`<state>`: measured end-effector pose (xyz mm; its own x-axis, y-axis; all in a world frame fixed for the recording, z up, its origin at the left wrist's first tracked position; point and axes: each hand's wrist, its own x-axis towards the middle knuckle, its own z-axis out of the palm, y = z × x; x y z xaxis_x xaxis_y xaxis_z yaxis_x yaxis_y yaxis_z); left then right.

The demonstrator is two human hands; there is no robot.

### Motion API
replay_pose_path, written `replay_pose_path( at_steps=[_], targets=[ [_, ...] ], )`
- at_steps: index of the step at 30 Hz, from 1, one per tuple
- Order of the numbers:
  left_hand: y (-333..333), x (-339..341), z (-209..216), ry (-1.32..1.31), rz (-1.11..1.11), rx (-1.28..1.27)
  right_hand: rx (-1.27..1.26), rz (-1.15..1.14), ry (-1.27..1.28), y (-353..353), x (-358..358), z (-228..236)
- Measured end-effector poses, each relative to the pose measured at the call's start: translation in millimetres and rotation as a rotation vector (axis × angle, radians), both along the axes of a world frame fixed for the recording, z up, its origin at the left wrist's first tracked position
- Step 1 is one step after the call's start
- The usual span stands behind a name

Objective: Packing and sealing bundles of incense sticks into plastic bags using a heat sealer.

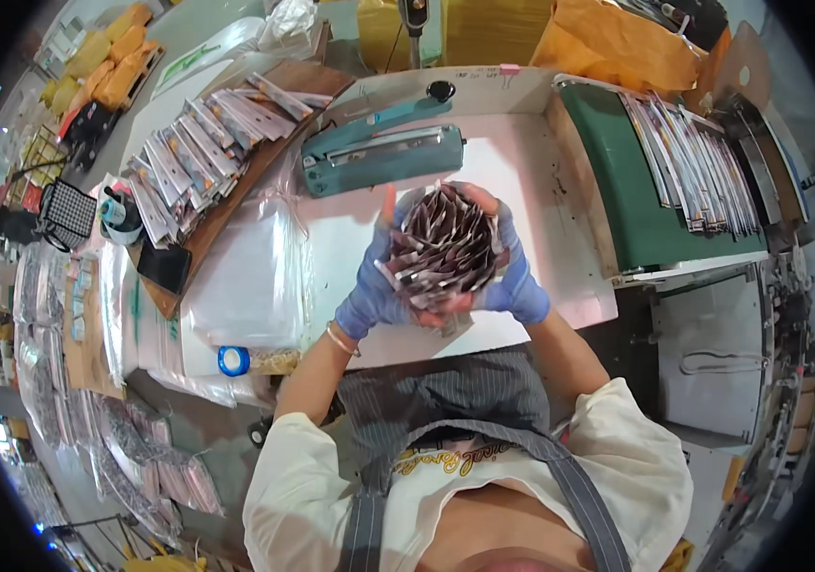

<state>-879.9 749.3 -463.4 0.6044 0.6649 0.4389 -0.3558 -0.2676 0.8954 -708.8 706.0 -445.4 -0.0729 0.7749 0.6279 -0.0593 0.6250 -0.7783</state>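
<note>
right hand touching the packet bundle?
Touching. The head view shows the right hand cupped against the packet bundle along its right side, no gap visible.

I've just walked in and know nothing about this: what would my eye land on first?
Probably the dark bundle with crinkled edges in the middle, held between the blue-gloved left hand and right hand. Just beyond it sits a teal sealer. Farther out, a row of packets stands on the green belt at right, and a pile of packets lies on a brown board at left.
</note>
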Motion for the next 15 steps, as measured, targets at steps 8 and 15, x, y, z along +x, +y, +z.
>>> replay_pose_path(
  at_steps=[8,15],
  targets=[
    [-53,-41,-17,-0.007,-0.15,-0.839,-0.614,0.285,0.054,-2,-33,18],
    [-87,-103,-78,0.559,0.186,-0.565,-0.925,0.834,0.136,6,-65,-85]
  ],
)
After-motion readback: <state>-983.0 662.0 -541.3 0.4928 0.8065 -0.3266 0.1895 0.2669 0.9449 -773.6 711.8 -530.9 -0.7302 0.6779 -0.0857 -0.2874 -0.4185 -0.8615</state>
